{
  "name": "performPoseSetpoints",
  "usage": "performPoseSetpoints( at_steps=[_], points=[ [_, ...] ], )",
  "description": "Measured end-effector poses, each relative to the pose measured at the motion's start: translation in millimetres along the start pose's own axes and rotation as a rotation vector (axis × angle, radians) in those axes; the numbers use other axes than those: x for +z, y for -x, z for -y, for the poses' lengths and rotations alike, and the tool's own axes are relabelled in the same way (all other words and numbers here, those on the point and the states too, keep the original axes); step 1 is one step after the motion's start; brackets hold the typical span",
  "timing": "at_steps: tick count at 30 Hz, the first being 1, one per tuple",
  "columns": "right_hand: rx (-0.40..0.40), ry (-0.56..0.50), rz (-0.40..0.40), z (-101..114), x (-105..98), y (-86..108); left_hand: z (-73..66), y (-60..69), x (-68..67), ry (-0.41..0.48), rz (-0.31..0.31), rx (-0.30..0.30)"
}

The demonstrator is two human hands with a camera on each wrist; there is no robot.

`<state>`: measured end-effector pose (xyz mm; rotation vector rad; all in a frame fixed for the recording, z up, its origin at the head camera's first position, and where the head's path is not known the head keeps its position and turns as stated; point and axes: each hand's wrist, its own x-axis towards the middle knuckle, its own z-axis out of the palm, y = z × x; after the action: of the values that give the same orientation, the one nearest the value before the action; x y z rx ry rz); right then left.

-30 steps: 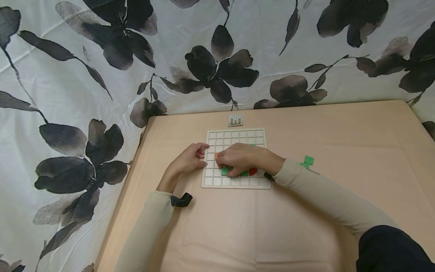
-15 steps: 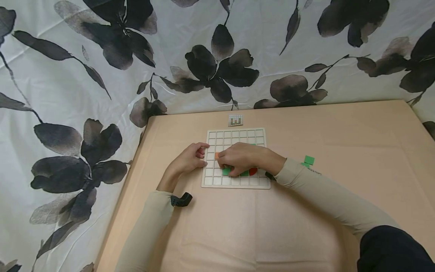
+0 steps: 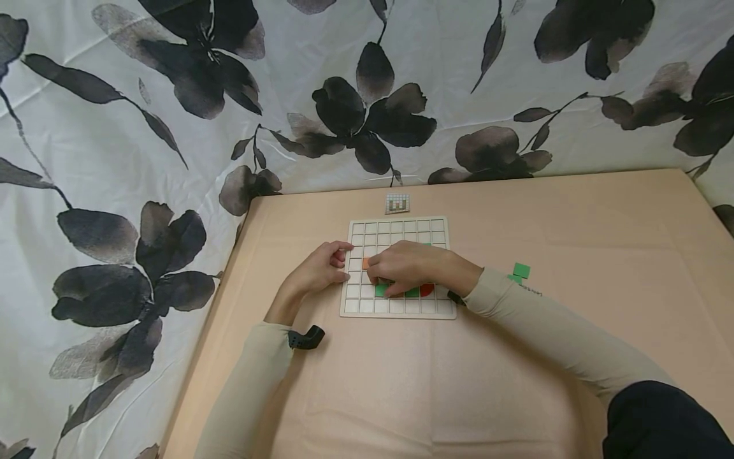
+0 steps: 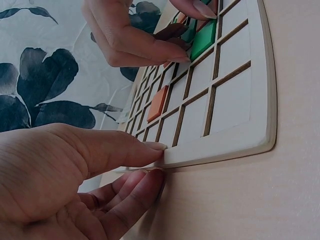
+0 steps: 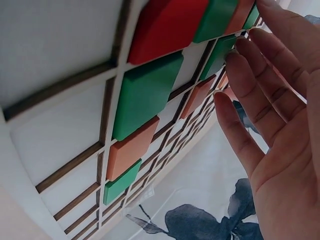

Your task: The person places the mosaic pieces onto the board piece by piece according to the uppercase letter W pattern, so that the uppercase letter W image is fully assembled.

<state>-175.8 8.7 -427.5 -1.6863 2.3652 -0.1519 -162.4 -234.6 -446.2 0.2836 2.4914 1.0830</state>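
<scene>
A white grid board (image 3: 367, 306) lies on the table. My left hand (image 3: 320, 268) is at its left side; in the left wrist view, that hand's thumb (image 4: 120, 150) rests on the rim, its curled fingers against the edge. Over the board, my right hand (image 3: 407, 264) bends down and pinches a green tile (image 4: 204, 41) between thumb and a fingertip. Beside it, in the right wrist view, stand a red piece (image 5: 167, 27) and a larger green tile (image 5: 147, 95). An orange tile (image 4: 157, 104) lies in a cell between the two hands.
Two green tiles (image 3: 521, 270) lie on the table right of the board, close to the right sleeve. A small patterned card (image 3: 397, 203) is behind the board. Floral cloth (image 3: 321, 51) hangs along the table's back and left edges.
The green tile under my right fingers has shifted very slightly to the right along with the hand. The left hand has stayed at the board's edge.
</scene>
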Motion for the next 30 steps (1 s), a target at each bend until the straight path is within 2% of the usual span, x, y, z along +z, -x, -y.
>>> performPoseSetpoints(
  at_steps=[10, 24, 30],
  points=[
    [0.004, -0.005, -0.032, -3, 0, 9.8, 0.0, 0.3, -0.2, -0.006, 0.004, 0.004],
    [0.033, -0.04, -0.092, -10, -3, 43.0, -1.4, 1.0, 0.9, 0.015, -0.006, -0.016],
    [0.082, -0.067, -0.096, -12, -5, 58.9, -1.4, 0.9, 1.0, 0.005, -0.002, -0.007]
  ],
)
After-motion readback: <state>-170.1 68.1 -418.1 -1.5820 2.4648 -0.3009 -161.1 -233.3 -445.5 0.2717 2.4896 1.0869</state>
